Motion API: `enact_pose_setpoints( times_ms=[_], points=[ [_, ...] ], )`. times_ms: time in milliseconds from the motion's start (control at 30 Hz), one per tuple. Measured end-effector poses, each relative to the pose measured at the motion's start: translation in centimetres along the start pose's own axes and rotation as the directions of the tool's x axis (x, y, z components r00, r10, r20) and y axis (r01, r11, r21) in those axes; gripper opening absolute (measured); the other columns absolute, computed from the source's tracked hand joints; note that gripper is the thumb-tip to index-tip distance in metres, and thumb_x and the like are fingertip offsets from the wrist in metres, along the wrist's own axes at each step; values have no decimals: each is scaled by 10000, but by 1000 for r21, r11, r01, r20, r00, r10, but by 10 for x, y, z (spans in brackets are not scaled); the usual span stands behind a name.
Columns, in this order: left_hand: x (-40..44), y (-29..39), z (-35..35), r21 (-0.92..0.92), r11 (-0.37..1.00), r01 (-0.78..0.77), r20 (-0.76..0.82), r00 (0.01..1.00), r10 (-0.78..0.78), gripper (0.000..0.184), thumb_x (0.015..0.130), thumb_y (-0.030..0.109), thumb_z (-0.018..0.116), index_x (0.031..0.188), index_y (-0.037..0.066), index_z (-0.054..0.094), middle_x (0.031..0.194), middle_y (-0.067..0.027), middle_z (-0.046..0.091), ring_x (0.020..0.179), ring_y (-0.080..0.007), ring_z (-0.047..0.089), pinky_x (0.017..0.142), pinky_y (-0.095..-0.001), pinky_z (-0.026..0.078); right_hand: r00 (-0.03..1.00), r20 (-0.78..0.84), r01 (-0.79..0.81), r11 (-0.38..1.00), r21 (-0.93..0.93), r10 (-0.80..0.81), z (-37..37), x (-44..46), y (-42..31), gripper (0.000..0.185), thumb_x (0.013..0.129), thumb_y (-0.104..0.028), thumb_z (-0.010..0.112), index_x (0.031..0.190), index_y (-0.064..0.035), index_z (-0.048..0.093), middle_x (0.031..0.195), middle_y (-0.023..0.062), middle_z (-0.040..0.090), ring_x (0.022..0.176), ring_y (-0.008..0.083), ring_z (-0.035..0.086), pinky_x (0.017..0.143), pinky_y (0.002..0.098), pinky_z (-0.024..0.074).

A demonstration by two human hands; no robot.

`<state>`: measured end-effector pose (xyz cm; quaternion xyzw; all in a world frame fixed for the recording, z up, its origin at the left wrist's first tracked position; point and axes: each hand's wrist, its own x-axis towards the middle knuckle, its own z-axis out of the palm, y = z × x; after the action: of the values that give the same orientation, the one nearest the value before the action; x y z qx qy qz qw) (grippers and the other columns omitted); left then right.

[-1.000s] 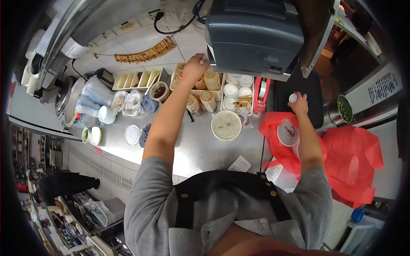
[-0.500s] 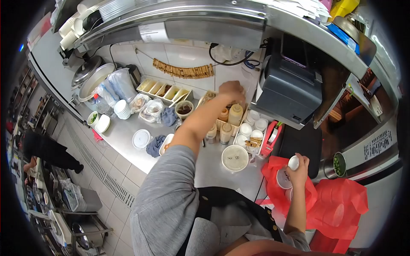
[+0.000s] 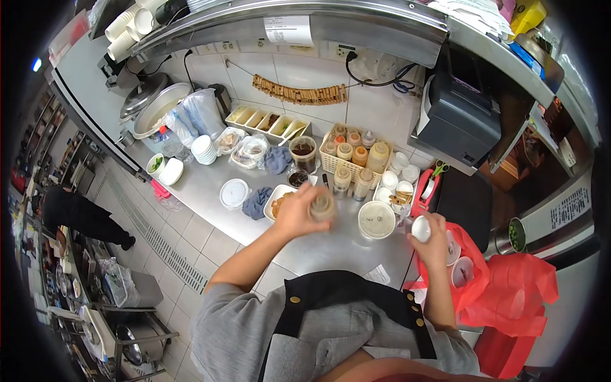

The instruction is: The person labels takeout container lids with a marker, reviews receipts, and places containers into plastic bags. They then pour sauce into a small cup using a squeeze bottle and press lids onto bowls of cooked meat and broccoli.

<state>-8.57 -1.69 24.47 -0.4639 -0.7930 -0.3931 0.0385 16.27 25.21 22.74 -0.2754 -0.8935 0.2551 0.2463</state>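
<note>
Head view: clasping blurred container (image 3: 323,205) in left hand (image 3: 294,214), mid-frame, closed round its side, up off counter (image 3: 305,256). Pinching small white cup (image 3: 420,229) in right hand (image 3: 435,239), right of centre, at fingertips, just above red bag (image 3: 503,302), with round tub (image 3: 375,219) between both hands.

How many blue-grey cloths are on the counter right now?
2. One cloth lies left of the brown sauce tub; the other cloth lies beside the round white lid. More could be hidden behind things.
</note>
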Motion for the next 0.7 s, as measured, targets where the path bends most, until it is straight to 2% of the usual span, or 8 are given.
enact_pose_setpoints(
  times_ms=[67, 200, 267, 300, 400, 533, 633, 700],
  points=[
    [-38, -16, 14, 25, 999, 49, 125, 991, -51, 614, 621, 305, 863, 1153, 126, 616, 1030, -110, 616, 944, -306, 646, 810, -386, 534, 998, 57, 27, 1000, 14, -28, 14, -4, -5, 656, 648, -160, 827, 1260, -90, 602, 1241, 140, 541, 1134, 342, 575, 944, 415, 490],
    [-97, -22, 28, -32, 987, 155, 214, 966, -145, 677, 629, 308, 879, 1205, 112, 582, 1090, -126, 620, 1002, -309, 651, 845, -379, 534, 970, 212, 118, 993, 31, -122, 32, -13, -22, 671, 639, -143, 833, 1266, -69, 607, 1217, 153, 569, 1163, 342, 567, 979, 410, 476],
    [-129, -43, 52, -204, 969, 137, 48, 990, -130, 738, 652, 298, 880, 1269, 91, 533, 1161, -120, 606, 1078, -302, 634, 905, -385, 524, 954, 276, 104, 993, 57, -116, 38, -18, -28, 696, 634, -147, 841, 1280, -66, 595, 1214, 153, 569, 1163, 349, 564, 976, 412, 476],
    [-146, -56, 73, -428, 891, 154, -25, 983, -181, 812, 675, 239, 899, 1337, 47, 470, 1267, -136, 588, 1176, -264, 602, 992, -377, 488, 957, 259, 101, 988, 119, -129, 44, -20, -28, 704, 616, -154, 852, 1264, -68, 591, 1202, 156, 578, 1165, 350, 562, 974, 411, 477],
    [-170, -75, 115, -414, 879, 235, -17, 964, -266, 856, 695, 230, 902, 1382, 34, 431, 1330, -139, 562, 1211, -235, 580, 1033, -367, 461, 952, 267, 97, 975, 197, -149, 59, -22, -26, 688, 605, -200, 855, 1230, -71, 596, 1200, 156, 598, 1155, 354, 571, 977, 421, 475],
    [-137, -85, 133, -652, 695, 305, 145, 949, -281, 782, 686, 225, 901, 1336, 33, 511, 1214, -125, 632, 1217, -245, 566, 1038, -377, 441, 943, 259, 157, 966, 203, -208, 91, -23, -7, 729, 557, -209, 878, 1214, -69, 594, 1182, 170, 608, 1124, 366, 584, 978, 426, 472],
    [-88, -81, 112, -229, 972, 58, 104, 994, -35, 832, 534, 199, 862, 1300, 67, 566, 1070, -152, 621, 1019, -349, 585, 922, -421, 466, 941, 222, 212, 956, 205, -257, 103, -22, 2, 723, 552, -197, 874, 1202, -57, 588, 1182, 193, 600, 1157, 383, 557, 1006, 437, 449],
    [-55, -56, 80, 66, 997, -35, 206, 978, 21, 812, 517, 181, 871, 1279, 164, 592, 1020, -133, 600, 981, -369, 583, 864, -452, 486, 927, 249, 234, 952, 199, -281, 99, -16, -1, 705, 574, -173, 842, 1215, -65, 568, 1190, 160, 563, 1170, 356, 544, 1007, 419, 441]
  ],
)
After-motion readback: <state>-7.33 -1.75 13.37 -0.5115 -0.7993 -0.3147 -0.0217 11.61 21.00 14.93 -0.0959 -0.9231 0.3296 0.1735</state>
